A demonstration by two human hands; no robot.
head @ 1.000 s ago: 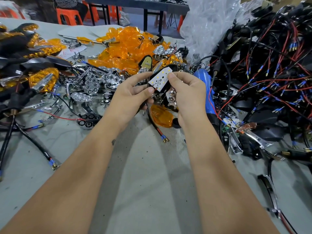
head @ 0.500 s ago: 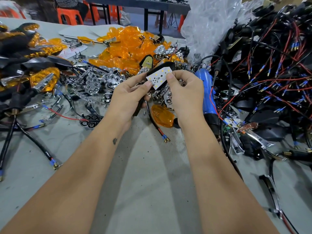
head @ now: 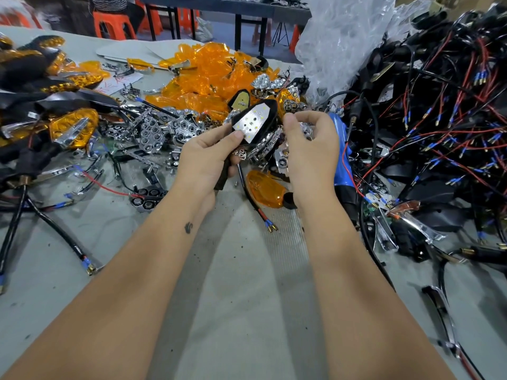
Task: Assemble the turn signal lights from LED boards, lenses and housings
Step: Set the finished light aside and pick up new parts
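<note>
White LED board is sitting face-up in the black housing, which the left hand is gripping from below, its thumb pressing on the board's lower edge, probably to keep it seated in the shell; the housing's black cable is hanging down toward the grey table. Right hand is hovering just beside the housing with fingers curled, and something chrome is showing at its fingers, though whether it is gripping that piece cannot be told. Parts are lying sorted by kind for easy reach: amber lenses heaped beyond the hands, chrome reflectors to the left, wired housings piled on the right. Judged from this, the reflector and lens are not yet fitted
</note>
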